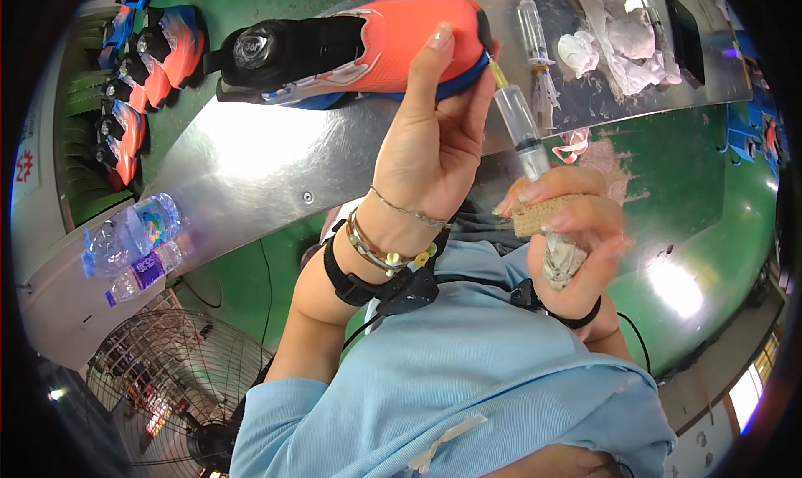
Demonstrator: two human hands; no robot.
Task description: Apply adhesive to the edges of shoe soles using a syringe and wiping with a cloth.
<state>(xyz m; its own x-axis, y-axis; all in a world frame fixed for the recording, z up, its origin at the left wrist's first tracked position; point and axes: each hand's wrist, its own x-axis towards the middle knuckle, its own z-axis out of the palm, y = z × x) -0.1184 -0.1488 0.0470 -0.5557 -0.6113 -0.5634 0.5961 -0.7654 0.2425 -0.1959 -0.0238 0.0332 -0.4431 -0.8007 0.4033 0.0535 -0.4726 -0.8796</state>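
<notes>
A coral-orange sport shoe (409, 39) with a black collar and blue sole edge lies on its side above the metal table, toe to the right. My left hand (439, 135) grips it near the toe, thumb across the upper, other fingers behind. In my right hand (589, 219) is a clear syringe (520, 119) with a yellow tip, which meets the shoe's edge at the toe. That same hand also holds a tan textured block (547, 216) and a crumpled whitish wad (563, 261). The fingertips behind the shoe are hidden.
A second syringe (532, 31), crumpled white paper (626, 39) and a dark flat phone-like object (685, 39) lie on the metal table (267, 152). Two plastic bottles (138, 236) stand at left, near a wire-caged fan (167, 386). Several similar shoes (159, 56) sit on a rack.
</notes>
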